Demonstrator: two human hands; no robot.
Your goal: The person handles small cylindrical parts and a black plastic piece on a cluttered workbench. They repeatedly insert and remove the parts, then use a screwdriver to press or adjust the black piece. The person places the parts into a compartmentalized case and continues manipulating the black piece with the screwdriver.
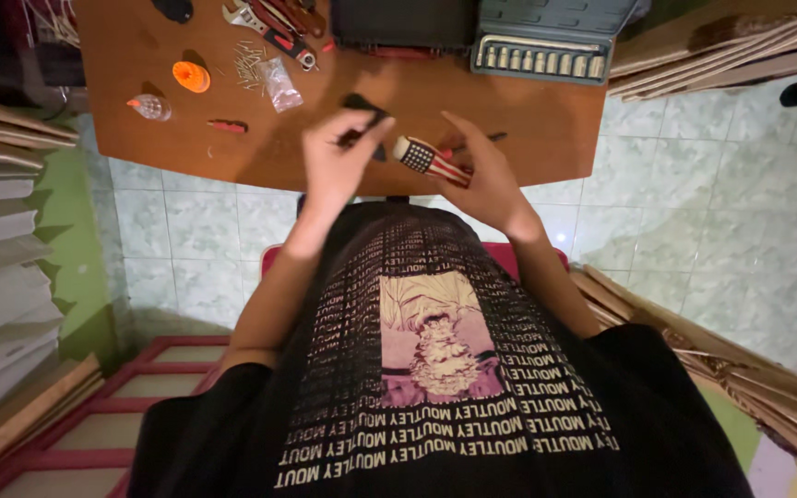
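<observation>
A: Left hand [332,161], raised over the near edge of the table [528,129]: what does it hold?

B: Its fingers pinch a small black part [364,109]; what the part is cannot be told.

A: And the right hand [483,180]?

B: Closed around a screwdriver [428,160] with a striped handle, the forefinger stretched out. The tool lies across the palm, just beside the left hand, above the table edge.

A: Behind the hands?

B: A grey socket case [546,41] at the far edge, a wrench [269,32] to its left, loose nails [249,65], a clear bag [280,83], an orange cap [191,77]. All lie well apart from both hands.
</observation>
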